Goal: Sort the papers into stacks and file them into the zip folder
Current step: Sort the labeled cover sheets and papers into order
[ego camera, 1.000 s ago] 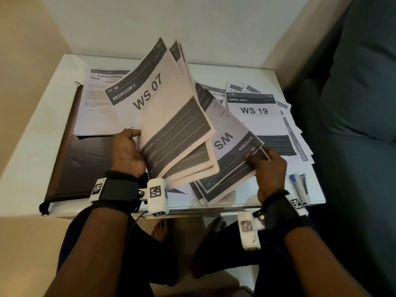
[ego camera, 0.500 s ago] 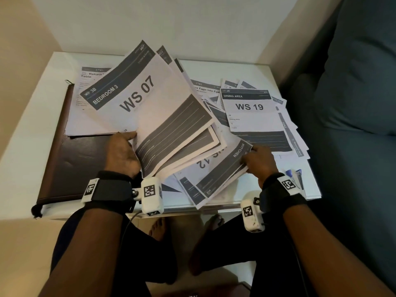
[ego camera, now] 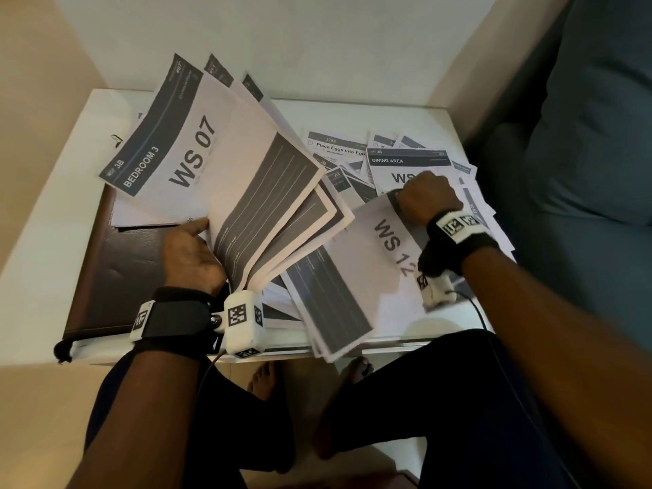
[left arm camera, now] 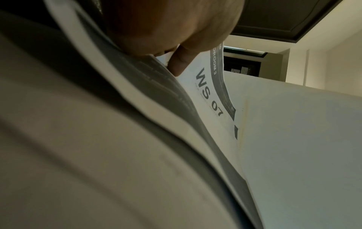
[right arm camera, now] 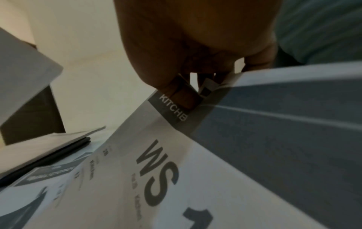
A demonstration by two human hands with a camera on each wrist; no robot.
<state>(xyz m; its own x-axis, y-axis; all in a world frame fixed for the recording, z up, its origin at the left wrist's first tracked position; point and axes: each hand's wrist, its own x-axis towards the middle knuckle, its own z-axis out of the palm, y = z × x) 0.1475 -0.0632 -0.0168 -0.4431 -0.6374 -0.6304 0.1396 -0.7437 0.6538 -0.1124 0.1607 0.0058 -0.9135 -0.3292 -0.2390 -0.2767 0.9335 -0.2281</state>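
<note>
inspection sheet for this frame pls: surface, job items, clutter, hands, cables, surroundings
Surface: white table, mostly covered with sheets.
Job's things: fanned stack with WS 07 sheet on top, tilted up off the table; WS 12 sheet lifted at its far edge; loose papers spread flat at the far right; brown zip folder flat at the left, partly under papers.
Clutter: nothing seen.
Hands: left hand grips the fanned stack at its lower edge; right hand pinches the Kitchen header end of the WS 12 sheet.
Cables: thin wires run from both wrist cameras toward the lap.
Surroundings: pale wall behind; teal sofa at the right.
</note>
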